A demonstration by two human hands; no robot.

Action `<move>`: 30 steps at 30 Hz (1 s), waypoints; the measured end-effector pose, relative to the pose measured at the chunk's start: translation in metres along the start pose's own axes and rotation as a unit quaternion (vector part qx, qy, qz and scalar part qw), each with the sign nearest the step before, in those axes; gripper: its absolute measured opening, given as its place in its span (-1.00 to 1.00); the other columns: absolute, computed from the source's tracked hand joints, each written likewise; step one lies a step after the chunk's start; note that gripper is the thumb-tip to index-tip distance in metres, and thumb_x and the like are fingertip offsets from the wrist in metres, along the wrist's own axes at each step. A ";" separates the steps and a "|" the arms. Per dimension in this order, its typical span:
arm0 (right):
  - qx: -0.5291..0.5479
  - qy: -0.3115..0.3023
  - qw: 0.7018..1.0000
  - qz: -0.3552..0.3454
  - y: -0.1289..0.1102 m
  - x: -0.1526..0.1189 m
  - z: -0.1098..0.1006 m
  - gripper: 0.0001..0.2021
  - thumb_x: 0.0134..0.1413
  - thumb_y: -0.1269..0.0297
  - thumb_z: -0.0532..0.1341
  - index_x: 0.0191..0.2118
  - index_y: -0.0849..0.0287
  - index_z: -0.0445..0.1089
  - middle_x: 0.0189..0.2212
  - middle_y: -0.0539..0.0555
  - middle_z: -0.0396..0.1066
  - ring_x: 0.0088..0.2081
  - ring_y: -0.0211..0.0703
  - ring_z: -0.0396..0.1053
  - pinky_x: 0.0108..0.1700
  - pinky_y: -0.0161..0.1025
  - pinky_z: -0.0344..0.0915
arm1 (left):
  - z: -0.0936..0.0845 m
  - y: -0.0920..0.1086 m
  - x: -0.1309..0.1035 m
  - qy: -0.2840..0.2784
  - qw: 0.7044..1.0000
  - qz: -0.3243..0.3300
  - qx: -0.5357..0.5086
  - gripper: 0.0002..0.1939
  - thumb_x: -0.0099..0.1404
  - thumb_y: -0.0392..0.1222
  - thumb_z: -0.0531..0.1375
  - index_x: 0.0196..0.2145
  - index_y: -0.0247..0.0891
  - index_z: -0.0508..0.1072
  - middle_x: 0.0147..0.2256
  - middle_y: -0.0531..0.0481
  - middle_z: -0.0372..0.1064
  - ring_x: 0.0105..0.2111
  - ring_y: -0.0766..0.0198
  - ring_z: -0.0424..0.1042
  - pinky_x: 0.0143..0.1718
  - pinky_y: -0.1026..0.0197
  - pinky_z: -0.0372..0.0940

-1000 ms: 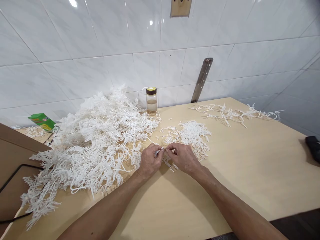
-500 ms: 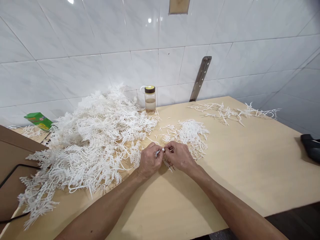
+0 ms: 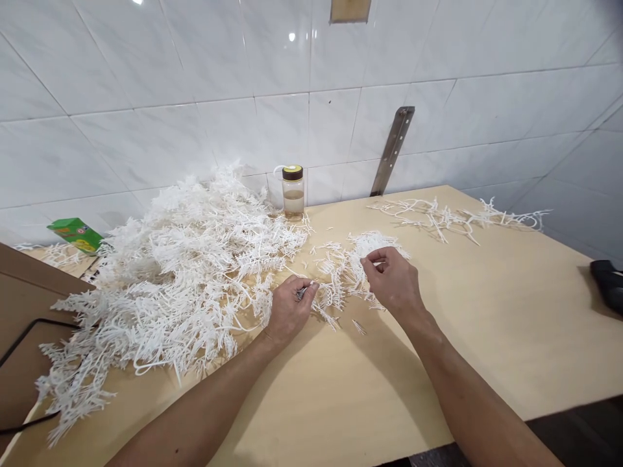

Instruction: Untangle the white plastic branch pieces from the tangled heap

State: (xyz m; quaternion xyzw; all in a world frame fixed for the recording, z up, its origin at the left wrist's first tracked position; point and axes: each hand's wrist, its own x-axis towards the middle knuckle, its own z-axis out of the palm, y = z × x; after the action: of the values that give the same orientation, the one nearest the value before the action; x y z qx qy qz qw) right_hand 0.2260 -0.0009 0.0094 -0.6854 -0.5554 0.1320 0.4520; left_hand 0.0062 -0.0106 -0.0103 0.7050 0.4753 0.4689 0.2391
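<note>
My left hand is closed in a pinch on a small white plastic sprig piece, most of which the fingers hide. To its left lies a big heap of white branching plastic sprigs. My right hand hovers over the near right side of a low pile of short white pieces. Its thumb and fingers are pressed together, and whatever they hold, if anything, is too small to make out. Several loose bits lie on the wooden table between and below the hands.
A bottle of liquid stands by the tiled wall behind the heap. Bare white stems lie at the back right. A green box and a brown carton are on the left. A black object sits at the right edge.
My right hand has parted from the left and moved right over the pile of short pieces. A few loose bits now show on the table below. My left hand has hardly moved.
</note>
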 end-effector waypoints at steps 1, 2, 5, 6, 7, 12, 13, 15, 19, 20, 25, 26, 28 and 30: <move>-0.015 0.013 0.999 -0.027 -0.001 -0.001 0.001 -0.80 0.04 0.15 0.24 -0.29 0.18 0.40 -0.52 0.04 0.44 -0.55 -0.17 0.38 -0.38 -0.18 0.33 | 0.000 0.000 0.000 0.001 1.000 0.000 -0.001 -0.81 0.29 -0.19 0.19 -0.43 -0.27 0.53 -0.49 0.03 0.36 -0.46 0.34 0.34 -0.37 0.29 0.19; -0.018 0.023 0.998 -0.059 -0.002 -0.002 0.002 -0.81 0.05 0.16 0.23 -0.28 0.18 0.42 -0.45 0.08 0.47 -0.52 -0.18 0.38 -0.34 -0.18 0.33 | 0.000 0.000 -0.001 0.002 1.000 0.001 -0.001 -0.81 0.29 -0.18 0.19 -0.42 -0.27 0.54 -0.49 0.03 0.37 -0.46 0.34 0.34 -0.37 0.29 0.20; 0.027 -0.023 0.988 -0.153 -0.013 -0.012 0.009 -0.83 0.15 0.20 0.17 -0.29 0.15 0.47 -0.29 0.11 0.51 -0.44 -0.21 0.40 -0.32 -0.23 0.34 | 0.000 -0.001 -0.001 -0.001 1.000 0.010 -0.005 -0.81 0.31 -0.16 0.19 -0.39 -0.25 0.55 -0.47 0.02 0.40 -0.44 0.33 0.37 -0.36 0.28 0.22; 0.047 -0.070 0.982 -0.171 -0.017 -0.016 0.012 -0.82 0.18 0.21 0.16 -0.28 0.14 0.49 -0.30 0.08 0.52 -0.43 -0.21 0.41 -0.33 -0.26 0.34 | 0.000 -0.001 -0.001 -0.004 1.000 0.014 -0.007 -0.82 0.31 -0.15 0.19 -0.37 -0.24 0.56 -0.46 0.02 0.41 -0.43 0.32 0.37 -0.35 0.27 0.23; 0.054 -0.107 0.976 -0.183 -0.021 -0.020 0.016 -0.82 0.19 0.22 0.16 -0.27 0.13 0.50 -0.32 0.07 0.53 -0.41 -0.21 0.42 -0.33 -0.26 0.34 | 0.000 -0.002 -0.001 -0.005 1.000 0.017 -0.007 -0.82 0.31 -0.15 0.19 -0.35 -0.23 0.57 -0.45 0.02 0.42 -0.42 0.32 0.38 -0.35 0.27 0.23; 0.021 -0.190 0.960 -0.204 -0.027 -0.029 0.028 -0.80 0.20 0.28 0.15 -0.29 0.09 0.54 -0.36 0.03 0.53 -0.35 -0.18 0.44 -0.30 -0.26 0.31 | 0.000 -0.004 -0.001 -0.003 0.999 0.032 0.006 -0.84 0.31 -0.17 0.19 -0.33 -0.22 0.57 -0.47 0.02 0.41 -0.45 0.32 0.36 -0.37 0.27 0.23; 0.016 -0.193 0.961 -0.198 -0.027 -0.029 0.029 -0.80 0.19 0.29 0.15 -0.30 0.10 0.54 -0.37 0.03 0.53 -0.36 -0.19 0.43 -0.30 -0.26 0.30 | 0.000 -0.004 -0.002 -0.003 0.999 0.034 0.007 -0.84 0.31 -0.17 0.19 -0.33 -0.22 0.57 -0.47 0.03 0.41 -0.45 0.32 0.36 -0.37 0.27 0.23; 0.009 -0.198 0.963 -0.181 -0.027 -0.029 0.028 -0.81 0.17 0.30 0.16 -0.30 0.11 0.55 -0.38 0.02 0.53 -0.41 -0.21 0.42 -0.33 -0.27 0.28 | 0.000 -0.005 -0.002 -0.004 0.999 0.037 0.011 -0.85 0.31 -0.18 0.19 -0.33 -0.22 0.56 -0.47 0.03 0.40 -0.45 0.32 0.36 -0.37 0.27 0.23; -0.007 -0.208 0.967 -0.150 -0.029 -0.030 0.025 -0.82 0.13 0.32 0.16 -0.30 0.11 0.54 -0.46 0.00 0.51 -0.48 -0.23 0.38 -0.37 -0.29 0.25 | 0.001 -0.004 -0.001 -0.001 0.999 0.039 0.021 -0.86 0.30 -0.20 0.19 -0.35 -0.22 0.56 -0.50 0.04 0.36 -0.46 0.33 0.34 -0.39 0.28 0.22; -0.015 -0.207 0.967 -0.148 -0.030 -0.031 0.026 -0.83 0.12 0.32 0.16 -0.31 0.11 0.53 -0.46 0.00 0.51 -0.48 -0.23 0.38 -0.37 -0.29 0.25 | 0.001 -0.003 -0.001 -0.002 0.999 0.037 0.024 -0.86 0.29 -0.21 0.19 -0.36 -0.22 0.55 -0.50 0.05 0.35 -0.47 0.34 0.33 -0.40 0.29 0.22; -0.070 -0.172 0.967 -0.176 -0.027 -0.034 0.037 -0.85 0.09 0.37 0.13 -0.40 0.15 0.45 -0.44 0.06 0.50 -0.42 -0.17 0.40 -0.32 -0.25 0.23 | 0.000 0.003 -0.003 -0.005 0.998 0.045 0.031 -0.83 0.26 -0.23 0.19 -0.46 -0.24 0.53 -0.54 0.05 0.28 -0.52 0.36 0.27 -0.44 0.30 0.17; -0.083 -0.158 0.969 -0.170 -0.025 -0.033 0.038 -0.85 0.07 0.39 0.12 -0.43 0.16 0.43 -0.45 0.07 0.49 -0.42 -0.16 0.39 -0.33 -0.24 0.23 | 0.000 0.005 -0.004 -0.003 0.998 0.050 0.030 -0.83 0.26 -0.23 0.19 -0.46 -0.24 0.53 -0.54 0.05 0.28 -0.52 0.36 0.27 -0.44 0.30 0.17; -0.093 -0.124 0.980 -0.129 -0.021 -0.028 0.038 -0.87 0.03 0.40 0.11 -0.45 0.16 0.39 -0.49 0.06 0.47 -0.44 -0.14 0.38 -0.34 -0.23 0.23 | -0.001 0.008 -0.005 -0.001 0.998 0.053 0.021 -0.81 0.27 -0.20 0.18 -0.46 -0.24 0.53 -0.53 0.04 0.28 -0.52 0.36 0.26 -0.44 0.29 0.16; -0.068 -0.086 0.991 -0.071 -0.017 -0.021 0.031 -0.89 0.03 0.35 0.12 -0.43 0.14 0.39 -0.52 0.04 0.45 -0.48 -0.14 0.37 -0.36 -0.23 0.25 | -0.001 0.010 -0.005 -0.008 0.999 0.033 0.001 -0.79 0.29 -0.15 0.18 -0.46 -0.24 0.53 -0.53 0.04 0.29 -0.51 0.35 0.27 -0.43 0.29 0.16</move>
State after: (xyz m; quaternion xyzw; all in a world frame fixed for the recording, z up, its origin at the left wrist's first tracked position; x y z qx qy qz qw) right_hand 0.1867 -0.0050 -0.0018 -0.6596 -0.6472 0.1201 0.3628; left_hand 0.0090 -0.0197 -0.0039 0.7241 0.4506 0.4706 0.2261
